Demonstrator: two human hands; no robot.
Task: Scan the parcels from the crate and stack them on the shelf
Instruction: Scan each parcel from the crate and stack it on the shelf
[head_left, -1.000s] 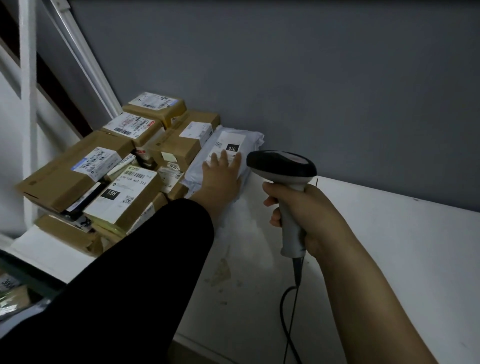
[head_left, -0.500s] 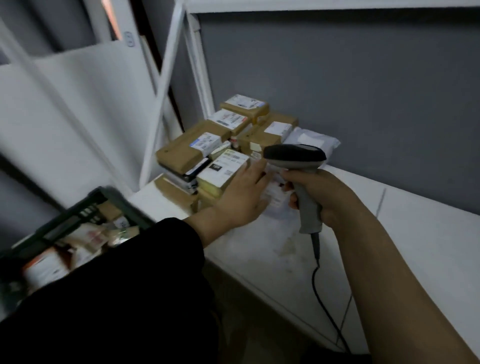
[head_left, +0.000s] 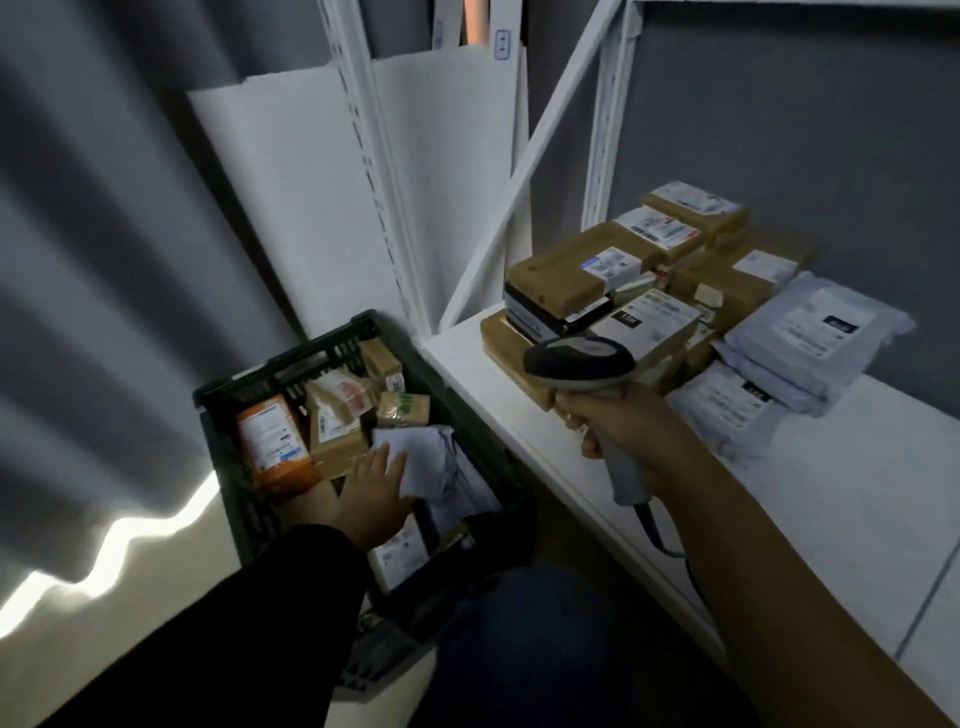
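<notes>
A dark green crate (head_left: 228, 415) on the floor holds several parcels: an orange box (head_left: 270, 441), brown boxes and a grey poly mailer (head_left: 436, 462). My left hand (head_left: 374, 493) is down inside the crate with its fingers spread, resting on the edge of the grey mailer. My right hand (head_left: 618, 431) grips a grey handheld scanner (head_left: 582, 364) above the front edge of the white shelf (head_left: 831, 519). On the shelf stand stacked brown boxes (head_left: 561, 275) and grey mailers (head_left: 810, 332).
White shelf uprights and a diagonal brace (head_left: 524, 171) rise between crate and shelf. A grey curtain (head_left: 104, 260) hangs at the left. The scanner cable (head_left: 660, 535) drops past the shelf edge. My knee (head_left: 519, 623) is below the crate.
My left hand left the shelf parcels and dropped into the crate onto the grey mailer. My view swung left and down; the scanner stays in my right hand.
</notes>
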